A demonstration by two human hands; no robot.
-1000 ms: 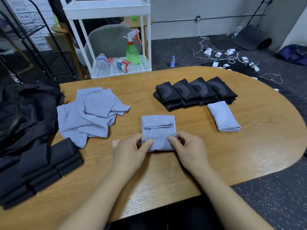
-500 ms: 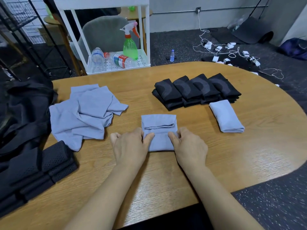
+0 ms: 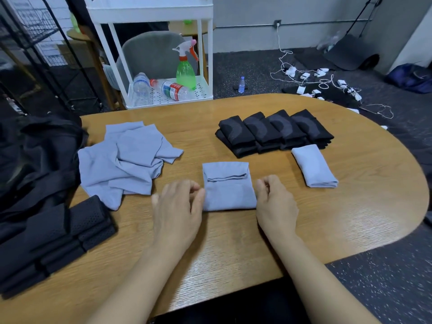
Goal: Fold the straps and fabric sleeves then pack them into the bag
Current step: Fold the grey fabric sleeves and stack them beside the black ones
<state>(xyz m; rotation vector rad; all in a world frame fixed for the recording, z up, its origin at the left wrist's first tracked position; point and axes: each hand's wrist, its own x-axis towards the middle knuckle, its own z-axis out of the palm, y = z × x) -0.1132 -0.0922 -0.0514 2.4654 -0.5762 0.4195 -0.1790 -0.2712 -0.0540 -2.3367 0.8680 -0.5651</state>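
Both hands, left [image 3: 176, 206] and right [image 3: 275, 202], flank the sleeve [image 3: 228, 187], loosely curled, gripping nothing; unpinned, its fold may spring open.

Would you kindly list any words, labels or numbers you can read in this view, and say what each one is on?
None can be read.
Lying water bottle on the white cart: a red, white and green label, print too blurred to read.
Paper sign behind the black wire rack: too small to read.
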